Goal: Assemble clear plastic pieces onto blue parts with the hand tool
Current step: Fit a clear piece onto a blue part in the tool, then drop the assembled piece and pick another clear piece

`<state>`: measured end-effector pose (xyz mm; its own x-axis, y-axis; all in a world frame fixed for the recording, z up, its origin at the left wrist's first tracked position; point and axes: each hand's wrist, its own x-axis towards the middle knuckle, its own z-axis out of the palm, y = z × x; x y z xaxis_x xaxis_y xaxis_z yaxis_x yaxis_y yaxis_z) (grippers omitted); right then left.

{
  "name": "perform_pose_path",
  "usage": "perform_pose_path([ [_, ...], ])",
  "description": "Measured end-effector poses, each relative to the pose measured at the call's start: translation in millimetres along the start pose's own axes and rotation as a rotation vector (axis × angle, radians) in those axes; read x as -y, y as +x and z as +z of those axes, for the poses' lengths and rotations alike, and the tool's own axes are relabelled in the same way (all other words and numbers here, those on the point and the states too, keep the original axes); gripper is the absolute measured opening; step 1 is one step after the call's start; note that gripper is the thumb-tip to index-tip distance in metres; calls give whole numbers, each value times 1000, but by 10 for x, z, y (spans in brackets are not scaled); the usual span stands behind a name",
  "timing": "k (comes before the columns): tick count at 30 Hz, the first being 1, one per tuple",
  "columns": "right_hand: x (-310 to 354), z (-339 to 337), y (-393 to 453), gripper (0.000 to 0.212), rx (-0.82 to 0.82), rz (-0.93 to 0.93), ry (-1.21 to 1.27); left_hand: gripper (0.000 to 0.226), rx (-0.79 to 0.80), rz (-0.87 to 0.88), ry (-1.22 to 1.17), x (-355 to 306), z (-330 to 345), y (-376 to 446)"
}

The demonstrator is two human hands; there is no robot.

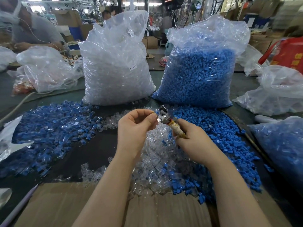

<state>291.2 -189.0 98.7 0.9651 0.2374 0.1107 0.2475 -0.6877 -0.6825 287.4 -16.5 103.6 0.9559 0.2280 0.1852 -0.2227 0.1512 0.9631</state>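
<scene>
The left hand [133, 128] is raised over the middle of the worktop [98, 149], its thumb and fingertips pinching a small blue part [156, 113] at the metal head of a hand tool [165, 119]. Whether a clear piece is already on that part cannot be told. The right hand [195, 141] grips the tool's tape-wrapped handle, fingers curled round it, the head angled up and left to meet the left hand's fingertips.

This looks like the joining step: part and tool brought together, ready for the press. The next move probably calls for holding the part square in the tool head, then dropping the finished piece aside.

Directly below the hands lies a heap of loose clear pieces [157, 161]. Toward the right edge spreads a pile of plain blue parts [218, 136]; toward the left edge, a pile of blue parts wearing clear pieces [54, 128], likely finished work. At the far edge stand two big plastic bags, a bag of clear pieces [114, 63] on the left and a bag of blue parts [200, 71] on the right. A flat cardboard sheet [65, 205] covers the near edge.
</scene>
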Motion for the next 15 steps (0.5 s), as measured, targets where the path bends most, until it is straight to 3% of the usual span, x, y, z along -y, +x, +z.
perform_pose_path([
  [4,-75,-49,19,8,-88,55,-52,11,-169,-52,274,-26,-365,147],
  [9,-192,-81,41,23,-190,184,-198,9,-550,-83,964,20,-1012,216],
  [15,-277,-85,39,14,-245,308,-279,18,-736,-163,1049,57,-1273,153],
])
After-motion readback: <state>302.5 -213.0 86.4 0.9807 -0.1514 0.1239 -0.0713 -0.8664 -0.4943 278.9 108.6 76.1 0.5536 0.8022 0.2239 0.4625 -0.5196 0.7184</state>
